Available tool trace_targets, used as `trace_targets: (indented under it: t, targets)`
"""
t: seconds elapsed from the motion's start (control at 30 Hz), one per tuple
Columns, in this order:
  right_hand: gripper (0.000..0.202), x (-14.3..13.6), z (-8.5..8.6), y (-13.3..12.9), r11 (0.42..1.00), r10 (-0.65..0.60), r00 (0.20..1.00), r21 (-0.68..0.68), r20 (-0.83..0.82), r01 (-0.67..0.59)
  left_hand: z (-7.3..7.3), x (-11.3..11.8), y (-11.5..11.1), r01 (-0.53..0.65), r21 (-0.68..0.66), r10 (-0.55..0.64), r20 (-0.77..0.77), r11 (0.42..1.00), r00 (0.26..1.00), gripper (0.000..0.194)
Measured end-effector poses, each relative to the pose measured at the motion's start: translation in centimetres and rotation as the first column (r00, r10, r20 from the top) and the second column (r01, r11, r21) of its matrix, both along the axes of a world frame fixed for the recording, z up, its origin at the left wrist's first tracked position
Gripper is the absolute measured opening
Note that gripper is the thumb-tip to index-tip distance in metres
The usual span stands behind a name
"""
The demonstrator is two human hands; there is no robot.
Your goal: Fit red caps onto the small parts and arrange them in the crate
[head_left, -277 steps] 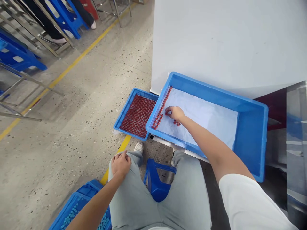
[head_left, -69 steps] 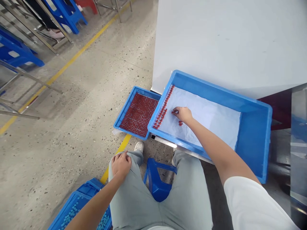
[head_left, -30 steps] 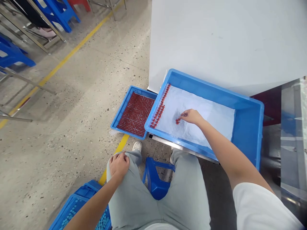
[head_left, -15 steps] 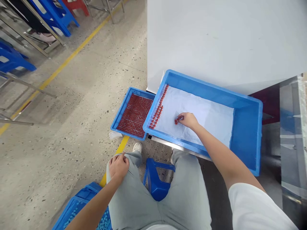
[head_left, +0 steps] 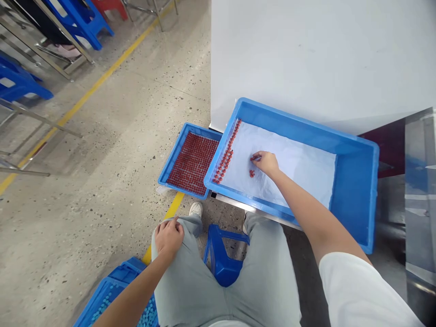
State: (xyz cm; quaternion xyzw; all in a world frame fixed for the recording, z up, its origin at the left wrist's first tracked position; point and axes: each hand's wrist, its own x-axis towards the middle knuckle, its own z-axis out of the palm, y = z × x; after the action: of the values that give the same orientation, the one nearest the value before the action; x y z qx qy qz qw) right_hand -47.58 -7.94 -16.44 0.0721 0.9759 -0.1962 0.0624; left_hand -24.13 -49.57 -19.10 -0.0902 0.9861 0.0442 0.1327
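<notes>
Over the white-lined bottom of the large blue tray [head_left: 306, 119], my right hand [head_left: 266, 162] pinches a small red piece [head_left: 254, 158] between thumb and fingers. Just below it, a little cluster of red pieces [head_left: 251, 173] lies on the white sheet [head_left: 299, 159]. Rows of similar red pieces [head_left: 225, 165] stand along the tray's left wall. The exact kind of these pieces is too small to make out. My left hand [head_left: 169, 237] rests on my left knee, fingers stretched out and holding nothing.
A smaller blue tray [head_left: 162, 175] filled with red pieces sits left of the large one. Behind is a white tabletop [head_left: 306, 50]. A blue stool [head_left: 223, 268] stands between my legs; a blue crate [head_left: 102, 290] with light-blue pieces is at lower left. More stools [head_left: 20, 84] are upper left.
My right hand has moved up and away from the cluster, now with a red piece in its fingertips. The cluster stays on the sheet, uncovered. My left hand has not moved.
</notes>
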Motion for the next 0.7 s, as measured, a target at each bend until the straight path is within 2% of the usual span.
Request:
trace_targets:
  t: [0.33, 0.5, 0.7]
  targets:
    - [0.025, -4.6, -0.2, -4.0, 0.996, 0.072, 0.997, -0.059, -0.036, -0.074, -0.2, 0.0, -0.2, -0.014, 0.017, 0.014, -0.006, 1.000, 1.000, 0.040]
    - [0.036, -5.7, -0.2, -5.2, 0.989, 0.115, 0.992, -0.088, -0.049, -0.119, -0.3, 0.0, -0.2, -0.014, 0.024, 0.015, -0.016, 1.000, 1.000, 0.040]
    - [0.038, -6.2, -0.2, -5.8, 0.985, 0.147, 0.988, -0.089, -0.046, -0.151, -0.4, 0.1, -0.3, -0.012, 0.024, 0.012, -0.008, 1.000, 1.000, 0.040]
